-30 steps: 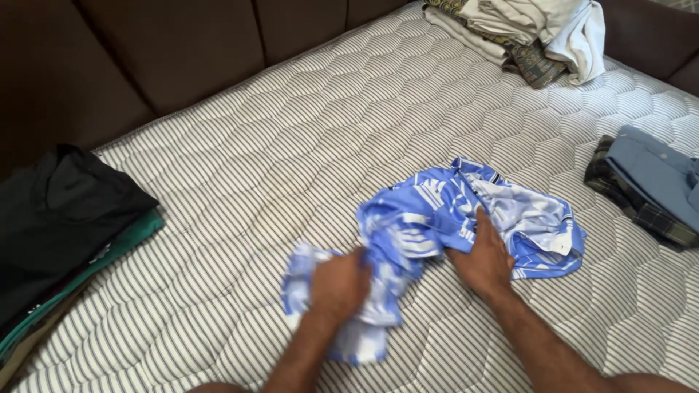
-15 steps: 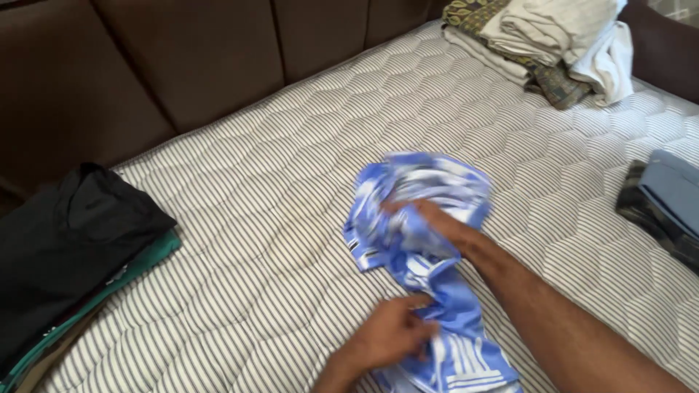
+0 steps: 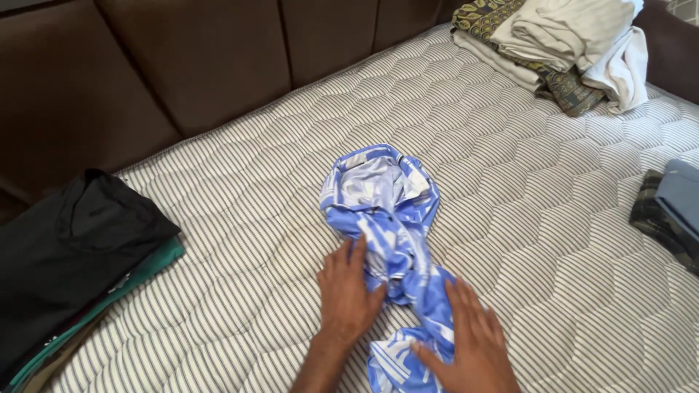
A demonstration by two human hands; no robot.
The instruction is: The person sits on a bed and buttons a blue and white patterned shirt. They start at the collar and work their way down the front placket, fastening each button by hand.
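Blue-white garment (image 3: 389, 218) lies bunched at middle of bed (image 3: 240, 218). Left hand (image 3: 348, 287) flat, fingers spread, pressing garment's left edge. Right hand (image 3: 470, 342) flat, fingers spread, resting on its lower part. Dark clothes stack (image 3: 73, 255) at left; light clothes pile (image 3: 561, 44) top right.

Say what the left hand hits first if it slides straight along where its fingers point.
The left hand lies flat, fingers aimed up-frame and slightly right. Going on, it would likely run first into the bunched upper part of the blue and white garment, which its fingertips already touch.
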